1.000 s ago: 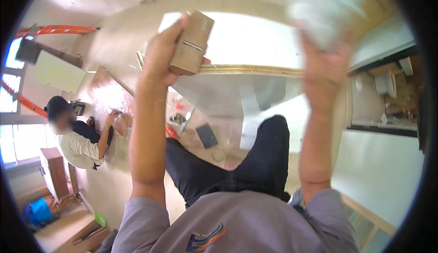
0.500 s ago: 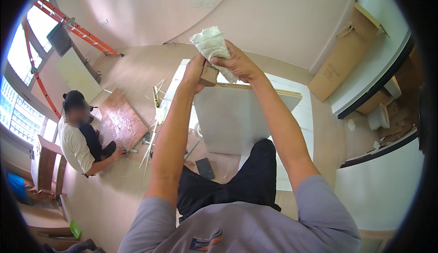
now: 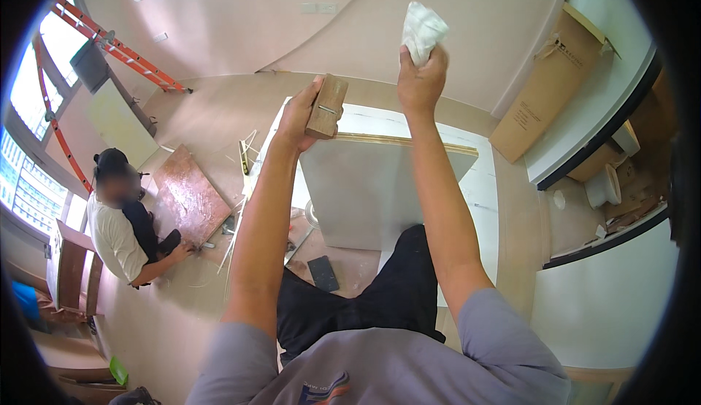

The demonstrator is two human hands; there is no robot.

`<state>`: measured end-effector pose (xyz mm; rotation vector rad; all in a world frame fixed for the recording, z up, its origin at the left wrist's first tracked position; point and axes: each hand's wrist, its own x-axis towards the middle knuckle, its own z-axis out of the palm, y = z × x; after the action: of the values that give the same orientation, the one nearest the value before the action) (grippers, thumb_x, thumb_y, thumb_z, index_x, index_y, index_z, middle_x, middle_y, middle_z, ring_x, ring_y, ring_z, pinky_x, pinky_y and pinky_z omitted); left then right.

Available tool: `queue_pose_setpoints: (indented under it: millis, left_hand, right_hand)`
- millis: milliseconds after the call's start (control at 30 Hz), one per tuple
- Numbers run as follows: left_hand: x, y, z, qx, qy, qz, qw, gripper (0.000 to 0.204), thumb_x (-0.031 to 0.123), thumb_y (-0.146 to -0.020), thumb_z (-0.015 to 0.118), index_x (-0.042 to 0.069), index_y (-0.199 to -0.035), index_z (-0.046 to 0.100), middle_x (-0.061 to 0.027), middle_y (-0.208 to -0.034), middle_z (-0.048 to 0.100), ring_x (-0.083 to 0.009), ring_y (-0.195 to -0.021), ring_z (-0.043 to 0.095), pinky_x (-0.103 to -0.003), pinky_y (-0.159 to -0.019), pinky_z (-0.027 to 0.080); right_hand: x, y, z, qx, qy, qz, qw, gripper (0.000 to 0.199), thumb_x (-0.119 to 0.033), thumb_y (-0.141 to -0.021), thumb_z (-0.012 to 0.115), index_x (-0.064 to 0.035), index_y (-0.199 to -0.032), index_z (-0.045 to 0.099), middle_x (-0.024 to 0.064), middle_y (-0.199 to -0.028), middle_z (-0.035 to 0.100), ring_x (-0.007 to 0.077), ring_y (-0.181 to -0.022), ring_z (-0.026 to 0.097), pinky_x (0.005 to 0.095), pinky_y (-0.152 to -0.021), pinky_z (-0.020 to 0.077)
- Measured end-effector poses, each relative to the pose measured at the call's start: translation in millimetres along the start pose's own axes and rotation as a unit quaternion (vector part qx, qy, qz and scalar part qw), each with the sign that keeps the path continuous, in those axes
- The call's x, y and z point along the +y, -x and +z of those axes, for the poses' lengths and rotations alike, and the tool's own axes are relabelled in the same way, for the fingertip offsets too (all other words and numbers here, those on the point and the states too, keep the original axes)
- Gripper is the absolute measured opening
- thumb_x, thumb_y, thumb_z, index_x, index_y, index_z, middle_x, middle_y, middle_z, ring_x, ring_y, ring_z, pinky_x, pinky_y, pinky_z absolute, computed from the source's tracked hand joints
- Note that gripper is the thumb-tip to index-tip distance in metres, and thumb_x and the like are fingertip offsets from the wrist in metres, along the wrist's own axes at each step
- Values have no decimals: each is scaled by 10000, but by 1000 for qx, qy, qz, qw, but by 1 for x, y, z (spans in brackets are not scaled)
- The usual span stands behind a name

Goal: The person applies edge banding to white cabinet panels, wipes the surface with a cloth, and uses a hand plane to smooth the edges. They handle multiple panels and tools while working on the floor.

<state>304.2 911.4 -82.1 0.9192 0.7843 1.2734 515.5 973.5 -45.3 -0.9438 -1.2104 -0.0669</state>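
Note:
My left hand (image 3: 296, 119) is wrapped round a small wooden hand plane (image 3: 326, 107), a brown block whose sole with a narrow slot faces me. Raised to the right and farther off, my right hand (image 3: 422, 82) clutches a crumpled white cloth (image 3: 423, 29), apart from the plane. Below both hands, a grey panel (image 3: 358, 193) with a pale wooden edge stands tilted by my legs. My left hand is just above that panel's upper left corner.
A white marble-patterned sheet (image 3: 478, 248) lies under the panel. On the left, a person (image 3: 117, 233) crouches beside a reddish-brown board (image 3: 190, 197). Thin wood strips (image 3: 235, 241) litter the floor nearby. An orange ladder (image 3: 131, 48) and a tall cardboard box (image 3: 537, 87) stand farther out.
My right hand has lifted the cloth away from the plane, up and to the right. The plane has turned in my left hand, so its slotted face now shows.

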Motion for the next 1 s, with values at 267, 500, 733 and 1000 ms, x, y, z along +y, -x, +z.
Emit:
queue_pose_setpoints:
  millis: [267, 500, 733, 1000]
  left_hand:
    - [-1, 6, 3, -85, 24, 12, 996, 591, 557, -1062, 509, 44, -1353, 550, -93, -971, 661, -191, -768, 667, -374, -526, 583]
    - [-4, 6, 7, -63, 16, 72, 995, 485, 384, -1051, 606, 20, -1360, 519, -120, -1134, 651, -218, -908, 698, -410, -705, 633]
    - [-15, 34, 11, 121, 64, 154, 979, 430, 298, -1032, 656, 65, -1359, 503, -81, -1207, 598, -178, -1062, 612, -364, -881, 556]
    - [-35, 134, 42, 167, -19, 233, 958, 413, 306, -1055, 626, 45, -1357, 520, -100, -1232, 642, -192, -1092, 650, -375, -936, 563]
  right_hand:
    - [5, 26, 24, -319, -429, 418, 734, 480, -368, -1004, 701, -26, -1321, 588, 111, -1236, 656, 238, -1104, 643, 402, -936, 527]
    - [-14, 65, 14, -325, -467, 368, 735, 749, -629, -1024, 558, -20, -1456, 505, 133, -1377, 604, 275, -1244, 607, 416, -1055, 487]
    - [-60, 82, -61, -406, -23, 3, 914, 781, -549, -933, 709, -41, -1490, 506, 189, -1481, 555, 355, -1360, 558, 496, -1146, 402]
    - [-82, 106, -198, -593, 188, -107, 775, 449, -354, -894, 764, -102, -1260, 698, 133, -980, 742, 361, -837, 719, 456, -757, 559]
